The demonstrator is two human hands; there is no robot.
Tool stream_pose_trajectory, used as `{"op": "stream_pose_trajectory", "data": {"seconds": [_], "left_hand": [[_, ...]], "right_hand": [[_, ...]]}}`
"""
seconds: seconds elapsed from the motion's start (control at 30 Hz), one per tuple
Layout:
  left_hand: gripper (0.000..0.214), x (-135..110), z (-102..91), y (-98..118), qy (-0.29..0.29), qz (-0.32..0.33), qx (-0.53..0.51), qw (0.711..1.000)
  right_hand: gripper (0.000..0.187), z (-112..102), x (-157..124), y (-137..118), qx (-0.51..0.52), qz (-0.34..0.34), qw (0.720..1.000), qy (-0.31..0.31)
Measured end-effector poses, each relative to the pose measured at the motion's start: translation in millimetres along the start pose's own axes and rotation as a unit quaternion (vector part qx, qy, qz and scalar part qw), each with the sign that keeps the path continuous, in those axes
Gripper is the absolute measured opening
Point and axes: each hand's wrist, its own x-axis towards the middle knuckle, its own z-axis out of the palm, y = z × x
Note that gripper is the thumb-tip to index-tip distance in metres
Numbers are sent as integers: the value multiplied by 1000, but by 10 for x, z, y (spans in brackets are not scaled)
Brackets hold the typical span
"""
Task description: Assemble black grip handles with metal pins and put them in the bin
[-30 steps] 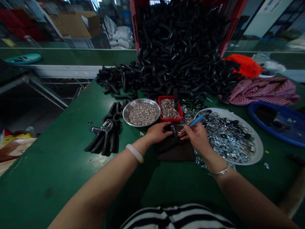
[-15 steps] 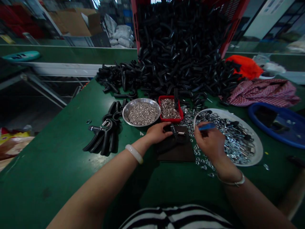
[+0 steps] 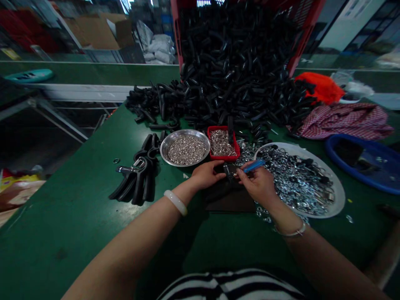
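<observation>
A black handle part (image 3: 217,188) with a metal fitting is seen at the centre of the frame, on a dark board (image 3: 233,203). It is held at its upper end by the left hand (image 3: 206,174), with thumb and forefinger closed on it. By the right hand (image 3: 258,184), a tool with blue handle (image 3: 254,166) is gripped between thumb and fingers, its tip brought to the fitting; whether it is touching cannot be told. Just above, a metal bowl (image 3: 184,164) and a red tray (image 3: 225,158) are filled with small metal pieces. At right of centre, a white tray (image 3: 339,196) is heaped with shiny hardware. Several black handles joined with springs (image 3: 137,177) are laid at left of centre. The upper middle is occupied by a large pile of black handles (image 3: 231,89).
</observation>
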Motion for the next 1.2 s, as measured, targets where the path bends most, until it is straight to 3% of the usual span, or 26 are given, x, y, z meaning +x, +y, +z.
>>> {"op": "stream_pose_trajectory", "data": {"seconds": [0.17, 0.33, 0.53, 0.67, 0.77, 0.87, 0.93, 1.0, 1.07, 1.13, 1.2], "left_hand": [[58, -4, -10, 14, -3, 3, 12, 1000], [56, -18, -15, 53, 0, -4, 32, 999], [56, -3, -37, 79, 5, -8, 46, 999], [57, 15, -42, 82, 1, 3, 68, 998], [57, -42, 5, 108, 32, 9, 100, 994], [51, -167, 5, 144, 113, 75, 147, 980], [41, -230, -101, 138, 165, 108, 175, 965], [33, -227, -309, 83, 206, 63, 218, 952], [31, -147, -567, -27, 213, -59, 279, 935], [36, -27, -789, -160, 135, -164, 312, 926], [31, 81, -910, -272, 72, -200, 315, 925]], "right_hand": [[13, -15, 126, -221, -153, -121, 978, -67], [9, -27, 281, -166, -79, -115, 982, -128], [13, -77, 261, -163, 28, -46, 996, -67], [20, -94, 552, -286, 59, -42, 997, 2], [23, 14, 927, -192, -43, -19, 999, 19], [27, 169, 1183, -35, -217, 31, 973, -69], [32, 238, 1246, 12, -293, 54, 944, -138], [37, 264, 1256, -18, -346, 66, 920, -173], [40, 277, 1252, -128, -381, 64, 906, -174], [39, 333, 1254, -295, -383, 24, 905, -184], [34, 467, 1268, -475, -361, -35, 905, -225]]}}
